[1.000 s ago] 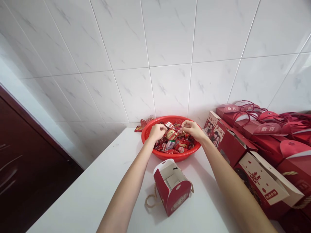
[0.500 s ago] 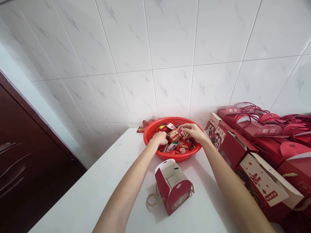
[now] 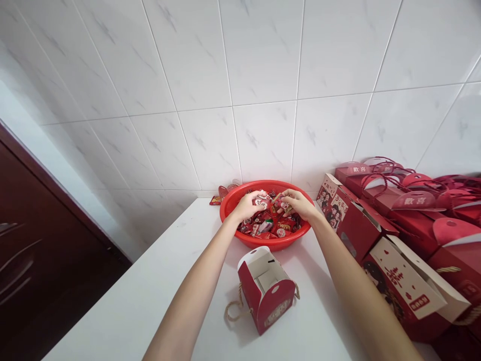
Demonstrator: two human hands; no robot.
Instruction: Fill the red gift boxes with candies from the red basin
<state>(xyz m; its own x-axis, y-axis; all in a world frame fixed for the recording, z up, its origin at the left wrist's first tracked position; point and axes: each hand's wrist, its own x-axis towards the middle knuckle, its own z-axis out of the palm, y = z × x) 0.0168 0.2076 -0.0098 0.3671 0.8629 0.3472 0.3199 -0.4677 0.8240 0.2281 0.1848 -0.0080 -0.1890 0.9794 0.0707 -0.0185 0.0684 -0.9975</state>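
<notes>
Arms [image 3: 205, 283] outstretched, red-and-white packet [image 3: 261, 203] pinched by left hand [image 3: 247, 206], small wrapped sweets [image 3: 283, 204] gripped by right hand [image 3: 299, 204], fingers nearly closed, over round red plastic basket [image 3: 276, 242]

Red boxes [image 3: 413, 223] cut off at right; packets' [image 3: 266, 234] print illegible.

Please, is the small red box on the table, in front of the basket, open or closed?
Open. The small red box has its two rounded flaps standing apart, and its white inside shows between them.
</notes>
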